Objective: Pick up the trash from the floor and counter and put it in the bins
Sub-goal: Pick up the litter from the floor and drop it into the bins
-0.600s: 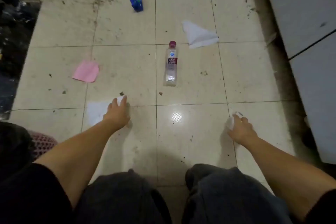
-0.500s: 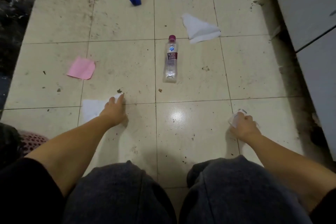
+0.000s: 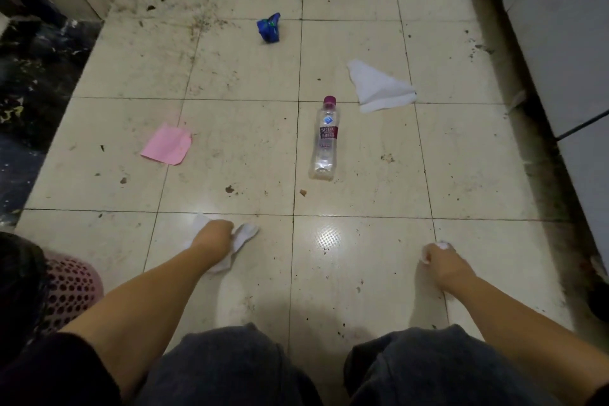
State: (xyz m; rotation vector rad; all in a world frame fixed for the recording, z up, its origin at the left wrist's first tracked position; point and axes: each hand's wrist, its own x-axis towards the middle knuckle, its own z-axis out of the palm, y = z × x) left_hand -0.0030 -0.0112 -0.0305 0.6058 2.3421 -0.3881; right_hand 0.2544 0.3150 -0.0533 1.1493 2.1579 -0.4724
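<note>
Pink basket (image 3: pixel 71 287): at far left edge.
Pink paper (image 3: pixel 167 145): flat on floor.
Left hand (image 3: pixel 213 236): fingers closed around white tissue (image 3: pixel 244 236).
Blue wrapper (image 3: pixel 269 28): far, crumpled.
Bottle (image 3: pixel 325 138): lying down, centre.
White cloth (image 3: pixel 379 87): just beyond bottle.
Right hand (image 3: pixel 440 259): fingers closed on small white wad (image 3: pixel 441 244).

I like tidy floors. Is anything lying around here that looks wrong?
Yes. A plastic bottle lies on its side, with pink paper, a white tissue and a crumpled blue wrapper scattered across the dirty floor tiles.
</note>
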